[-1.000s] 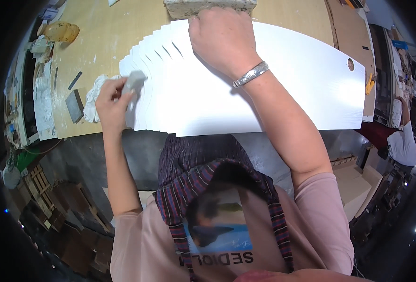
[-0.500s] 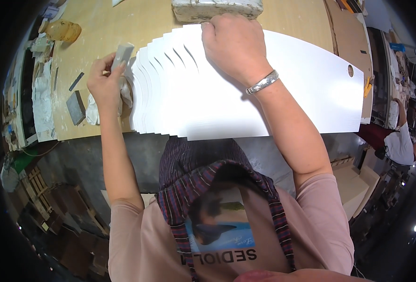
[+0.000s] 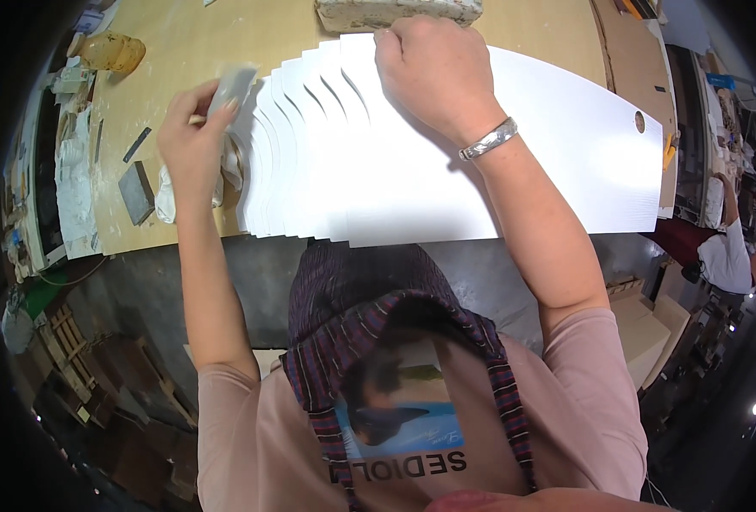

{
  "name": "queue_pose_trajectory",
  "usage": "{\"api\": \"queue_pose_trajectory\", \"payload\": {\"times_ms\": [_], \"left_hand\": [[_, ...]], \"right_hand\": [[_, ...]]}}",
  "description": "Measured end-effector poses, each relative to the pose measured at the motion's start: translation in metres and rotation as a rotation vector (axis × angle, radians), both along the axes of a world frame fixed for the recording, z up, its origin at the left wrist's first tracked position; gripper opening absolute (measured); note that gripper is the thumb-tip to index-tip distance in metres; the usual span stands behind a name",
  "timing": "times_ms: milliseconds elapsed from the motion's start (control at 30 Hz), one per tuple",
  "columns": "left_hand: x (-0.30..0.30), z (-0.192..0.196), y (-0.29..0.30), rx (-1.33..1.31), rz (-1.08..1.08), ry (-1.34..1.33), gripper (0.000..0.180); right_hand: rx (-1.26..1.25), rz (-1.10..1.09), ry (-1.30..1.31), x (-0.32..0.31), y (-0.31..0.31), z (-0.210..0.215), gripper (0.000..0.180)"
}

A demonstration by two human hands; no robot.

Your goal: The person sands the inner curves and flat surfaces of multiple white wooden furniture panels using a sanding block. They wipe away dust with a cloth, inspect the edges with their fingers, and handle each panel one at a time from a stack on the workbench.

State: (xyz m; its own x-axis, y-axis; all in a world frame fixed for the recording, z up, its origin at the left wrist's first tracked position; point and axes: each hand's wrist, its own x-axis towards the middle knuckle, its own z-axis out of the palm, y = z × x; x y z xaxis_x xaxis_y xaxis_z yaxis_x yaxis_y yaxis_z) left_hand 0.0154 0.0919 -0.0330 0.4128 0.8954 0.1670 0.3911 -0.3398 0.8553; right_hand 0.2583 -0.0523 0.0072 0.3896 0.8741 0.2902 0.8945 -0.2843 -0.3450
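Note:
My left hand (image 3: 192, 141) grips a small flat grey block (image 3: 233, 90), slightly blurred, beside the stepped left ends of a stack of white panels (image 3: 429, 179). These panels are fanned out, their left edges curved in waves, and the top one has a round hole near its right end. On the far edge of the stack rests my right hand (image 3: 438, 77), fingers curled in and their tips hidden. A silver bracelet circles that wrist. Just beyond the hand lies a worn whitish block (image 3: 399, 12). Crumpled white cloth (image 3: 166, 200) lies by my left wrist.
A dark grey block (image 3: 136, 193) and a short dark strip (image 3: 137, 145) lie on the wooden table (image 3: 199, 43) at the left. Farther back is a yellowish jar (image 3: 113, 53) on its side. At the far right another person (image 3: 726, 247) is at work.
The white panels and my right hand have shifted slightly away from me and to the right. The grey block in my left hand has moved a little up and to the right.

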Motion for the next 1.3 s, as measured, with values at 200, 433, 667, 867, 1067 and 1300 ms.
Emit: {"api": "queue_pose_trajectory", "payload": {"times_ms": [200,433,667,867,1067,1300], "left_hand": [[-0.005,0.009,-0.006,-0.126,-0.252,0.126,0.028],[0.030,0.004,0.026,0.029,-0.174,0.113,0.027],[0.029,-0.004,0.021,0.010,-0.149,0.114,0.031],[0.009,-0.018,0.014,-0.043,-0.099,0.043,0.034],[-0.074,0.004,-0.043,-0.153,-0.439,0.182,0.033],[-0.044,0.011,-0.029,-0.146,-0.428,0.131,0.027]], "right_hand": [[0.015,-0.034,0.013,0.006,-0.003,-0.004,0.039],[0.012,-0.004,0.012,0.003,0.000,0.000,0.038],[-0.057,-0.012,0.010,0.004,-0.002,0.005,0.039],[-0.009,-0.020,0.070,0.002,-0.001,0.011,0.037],[0.043,-0.031,0.038,0.004,-0.004,0.009,0.038],[0.049,-0.011,0.059,-0.001,0.002,0.009,0.036]]}}
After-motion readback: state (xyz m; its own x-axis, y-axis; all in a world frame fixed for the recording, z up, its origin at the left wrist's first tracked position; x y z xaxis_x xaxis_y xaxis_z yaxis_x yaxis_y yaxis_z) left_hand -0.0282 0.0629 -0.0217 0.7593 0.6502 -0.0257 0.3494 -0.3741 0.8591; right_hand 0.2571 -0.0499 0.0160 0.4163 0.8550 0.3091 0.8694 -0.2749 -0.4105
